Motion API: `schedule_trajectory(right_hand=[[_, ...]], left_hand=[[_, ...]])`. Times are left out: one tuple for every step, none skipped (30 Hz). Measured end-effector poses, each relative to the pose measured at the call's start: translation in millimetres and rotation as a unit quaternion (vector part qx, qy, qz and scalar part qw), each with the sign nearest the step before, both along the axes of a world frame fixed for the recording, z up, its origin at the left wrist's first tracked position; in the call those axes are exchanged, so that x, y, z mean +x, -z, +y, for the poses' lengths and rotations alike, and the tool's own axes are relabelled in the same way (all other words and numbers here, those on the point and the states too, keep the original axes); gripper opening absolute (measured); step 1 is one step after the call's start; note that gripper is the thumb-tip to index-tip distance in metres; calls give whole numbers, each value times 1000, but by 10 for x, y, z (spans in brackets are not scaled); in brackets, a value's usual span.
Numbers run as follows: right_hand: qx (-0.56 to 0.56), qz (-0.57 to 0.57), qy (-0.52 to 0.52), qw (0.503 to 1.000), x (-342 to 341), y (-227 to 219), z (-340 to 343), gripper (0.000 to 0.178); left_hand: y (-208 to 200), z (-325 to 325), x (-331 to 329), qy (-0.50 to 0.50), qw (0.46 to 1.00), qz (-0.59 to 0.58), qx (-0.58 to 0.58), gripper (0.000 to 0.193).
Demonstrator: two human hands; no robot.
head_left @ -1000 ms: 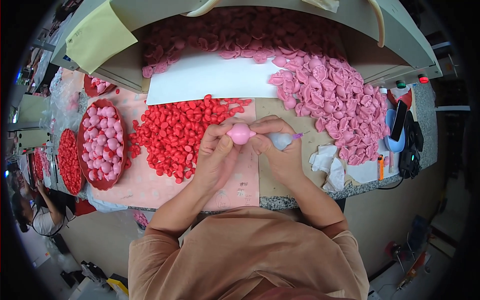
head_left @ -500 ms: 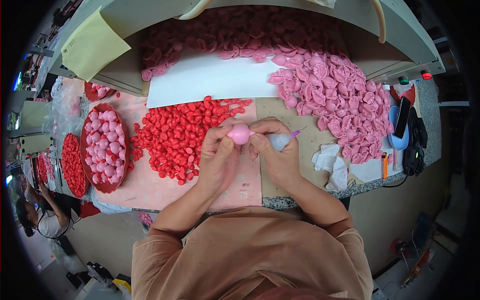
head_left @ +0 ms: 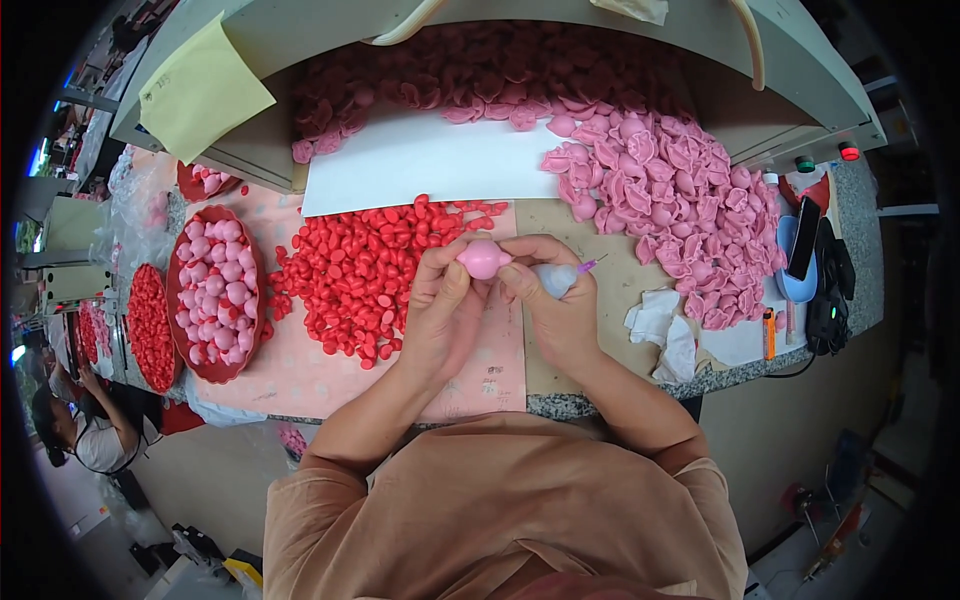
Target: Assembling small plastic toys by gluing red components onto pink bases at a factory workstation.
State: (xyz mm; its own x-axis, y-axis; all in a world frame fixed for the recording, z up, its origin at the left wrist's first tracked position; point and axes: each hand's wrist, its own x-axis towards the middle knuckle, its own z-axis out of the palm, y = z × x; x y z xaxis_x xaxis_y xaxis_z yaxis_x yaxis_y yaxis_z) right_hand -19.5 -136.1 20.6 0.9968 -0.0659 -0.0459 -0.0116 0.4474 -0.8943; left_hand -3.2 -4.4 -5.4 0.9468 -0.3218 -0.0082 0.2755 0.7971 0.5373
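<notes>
Over the worktable, a round pink plastic ball (head_left: pixel 482 258) with a small nub on its right side sits between my two hands. My left hand (head_left: pixel 436 315) is closed on the ball, gripping it with thumb and fingertips. My right hand (head_left: pixel 562 325) pinches the nub side, and its other fingers are curled round a small translucent squeeze bottle (head_left: pixel 556 280). The bottle's purple needle tip (head_left: pixel 588 266) points right, away from the ball. A heap of small red rounded pieces (head_left: pixel 350 270) lies left of my hands. Pink petal-shaped shells (head_left: pixel 680 190) are piled to the right.
At left stand a red tray (head_left: pixel 216 375) of pink balls and red pieces, and a basket of red pieces (head_left: pixel 152 325). A grey hood (head_left: pixel 560 20) arches over the back. Crumpled tissue (head_left: pixel 675 345), an orange lighter (head_left: pixel 768 333) and a phone (head_left: pixel 803 238) lie right. Another person (head_left: pixel 100 440) works far left.
The ball and my fingertips have moved slightly away from my body, and the ball has tilted a little. My grip on the ball and the bottle stays the same.
</notes>
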Motion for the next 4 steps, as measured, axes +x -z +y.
schedule_trajectory(right_hand=[[0,-1,0,1000,-3,-2,-1,20],[4,-11,-4,1000,-5,6,-2,22],[8,-21,-8,1000,-5,23,-2,25],[7,-22,-7,1000,-10,17,-4,25]], left_hand=[[-2,0,-3,5,1000,-6,-8,18],[-10,-1,-6,5,1000,-7,-8,18],[-18,-3,-9,-5,1000,-12,10,18],[-25,-8,-11,-15,999,-18,27,18]])
